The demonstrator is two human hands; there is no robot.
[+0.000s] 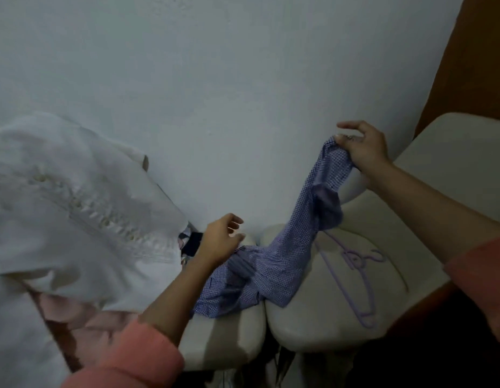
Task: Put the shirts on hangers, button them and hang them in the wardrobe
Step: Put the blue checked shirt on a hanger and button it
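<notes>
left hand [219, 242]: nearest; fingers loosely curled, resting on checked shirt [274, 261], grip unclear.
right hand [360, 147]: pinching shirt's upper end, raised.
shirt axis: slants from right hand down-left across cushions [313, 326].
purple hanger [355, 275]: beside shirt, right hand's side.

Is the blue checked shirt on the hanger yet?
No. The shirt hangs bunched from the right hand; the purple hanger lies bare on the chair.

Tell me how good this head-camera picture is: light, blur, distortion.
Head view: dim, flat indoor light with no glare; wide-angle bending curves the wall and chair edges; soft overall, the white shirt blurred at left; the checked shirt, the right hand pinching it and the purple hanger read clearly enough.
</notes>
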